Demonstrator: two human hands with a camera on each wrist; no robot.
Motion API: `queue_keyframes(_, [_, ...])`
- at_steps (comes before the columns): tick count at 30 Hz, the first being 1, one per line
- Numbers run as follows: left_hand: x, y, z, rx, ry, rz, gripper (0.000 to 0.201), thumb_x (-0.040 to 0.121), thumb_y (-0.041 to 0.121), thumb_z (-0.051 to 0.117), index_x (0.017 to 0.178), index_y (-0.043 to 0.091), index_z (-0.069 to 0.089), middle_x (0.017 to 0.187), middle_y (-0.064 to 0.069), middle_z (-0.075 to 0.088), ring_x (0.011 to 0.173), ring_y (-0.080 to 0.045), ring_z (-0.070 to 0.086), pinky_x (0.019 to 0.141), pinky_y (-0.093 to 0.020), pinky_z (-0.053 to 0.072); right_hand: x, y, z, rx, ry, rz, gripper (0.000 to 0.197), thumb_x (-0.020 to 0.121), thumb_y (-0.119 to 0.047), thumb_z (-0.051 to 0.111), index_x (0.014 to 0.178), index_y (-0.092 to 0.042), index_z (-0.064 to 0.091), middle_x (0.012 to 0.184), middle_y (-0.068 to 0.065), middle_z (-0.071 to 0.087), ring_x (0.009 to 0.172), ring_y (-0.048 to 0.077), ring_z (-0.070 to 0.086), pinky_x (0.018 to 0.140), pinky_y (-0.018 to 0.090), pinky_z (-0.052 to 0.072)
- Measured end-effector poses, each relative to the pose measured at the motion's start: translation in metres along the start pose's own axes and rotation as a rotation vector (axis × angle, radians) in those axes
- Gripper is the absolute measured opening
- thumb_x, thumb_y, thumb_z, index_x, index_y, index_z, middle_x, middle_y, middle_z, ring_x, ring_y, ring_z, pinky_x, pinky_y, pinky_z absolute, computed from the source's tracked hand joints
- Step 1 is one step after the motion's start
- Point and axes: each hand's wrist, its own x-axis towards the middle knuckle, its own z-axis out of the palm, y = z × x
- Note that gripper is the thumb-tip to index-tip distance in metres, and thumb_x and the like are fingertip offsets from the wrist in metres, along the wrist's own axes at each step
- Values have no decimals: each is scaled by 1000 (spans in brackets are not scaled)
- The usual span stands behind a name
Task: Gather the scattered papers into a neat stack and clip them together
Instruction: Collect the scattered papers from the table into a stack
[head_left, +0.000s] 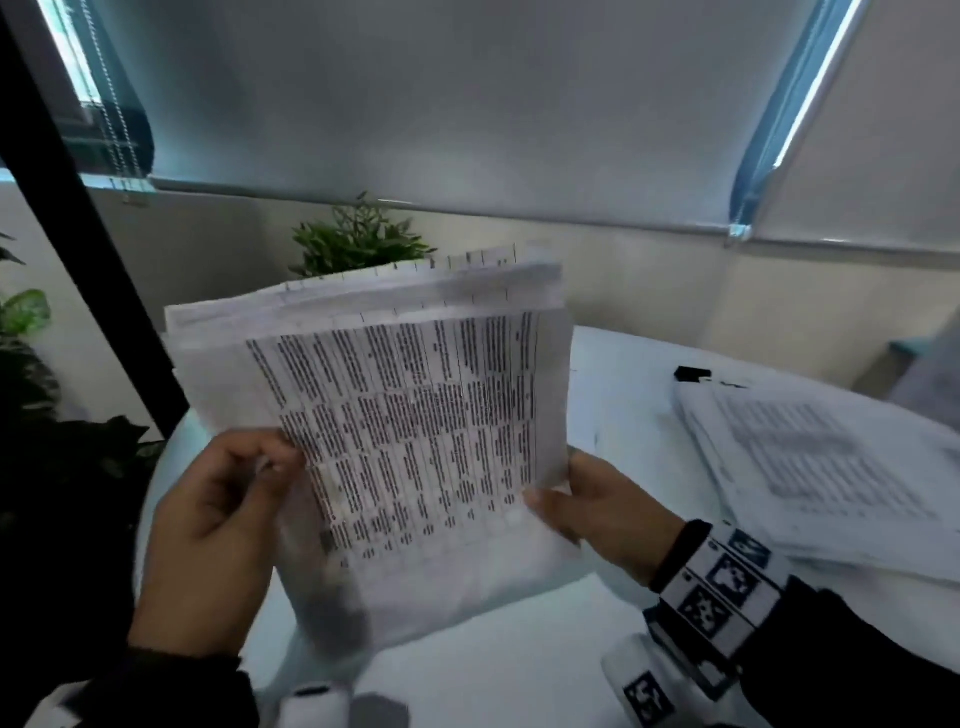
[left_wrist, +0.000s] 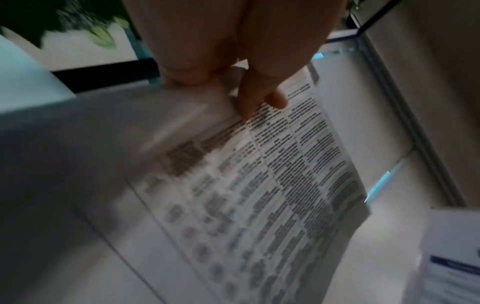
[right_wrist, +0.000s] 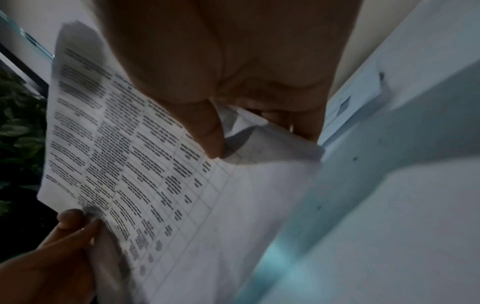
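Left hand (head_left: 218, 525) and right hand (head_left: 597, 512) pinching sheaf of white printed paper sheets (head_left: 415, 426), squaring edges; next, probably fetching small black clip (head_left: 692, 373).

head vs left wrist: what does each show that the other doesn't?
Head only: the right hand gripping the held sheaf, a second pile of papers on the white table, a black clip-like object behind it, and a potted plant. Left wrist only: close-up of the thumb on the printed table. Both: the left hand pinching the sheaf's edge.
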Motion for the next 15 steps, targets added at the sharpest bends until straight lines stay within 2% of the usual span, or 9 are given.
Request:
queue_keyframes(1, [2,4,7,-8,-47,-23,10,80,41,65,77,31,65,84,12,65,81,-12,58,80,-30,47,-4,-1,-15,3,102,-21,29,89,-22,60,118,-19,59,116,1,67,101,17,64,85,39,53])
queue_keyframes(2, [4,7,13,-20,-102,-41,19,72,48,64,80,31,66,88,9,66,84,-17,60,83,-37,48,-9,-3,-33,14,224,-45,23,89,-21,60,112,-18,61,112,6,68,99,25,65,84,44,54])
queue_keyframes(4, [8,12,24,6,-199,-61,27,65,51,60,84,33,66,97,7,67,92,-24,64,87,-45,49,-20,-6,-81,-17,499,-68,10,91,-18,59,101,-16,63,100,11,68,90,32,64,79,45,52])
queue_keyframes(6, [14,18,31,96,-292,-63,31,62,54,59,86,35,66,100,9,67,94,-25,65,88,-48,50,-32,-2,-136,-160,703,5,16,94,-21,54,106,-15,62,102,11,67,91,31,63,82,45,53])
queue_keyframes(8, [25,16,31,203,-372,-81,29,64,53,63,88,36,66,95,11,67,91,-22,65,86,-48,50,-48,10,-193,-355,835,196,26,95,-26,51,115,-10,58,108,18,63,94,35,60,82,46,52])
queue_keyframes(10, [40,10,29,363,-435,-106,19,73,49,66,89,39,65,92,14,68,88,-17,66,83,-42,53,-66,18,-235,-536,906,371,29,93,-26,52,111,-4,57,103,24,60,87,36,58,75,42,49])
queue_keyframes(12, [56,1,26,520,-476,-104,23,73,55,62,92,42,63,90,15,68,84,-14,67,76,-35,54,-78,31,-266,-657,924,471,36,89,-23,55,112,5,60,107,31,60,86,38,57,77,42,46])
queue_keyframes(13, [63,-2,26,592,-479,-102,18,75,52,63,91,43,62,89,14,68,83,-13,66,73,-34,53,-82,36,-274,-719,902,524,35,91,-16,54,115,9,58,116,33,57,94,39,55,82,41,42])
queue_keyframes(15, [75,-9,28,716,-492,-117,7,86,33,64,85,40,63,91,11,66,82,-13,64,69,-31,48,-88,55,-290,-840,862,641,36,94,-7,49,124,13,50,133,31,47,118,40,48,96,38,35])
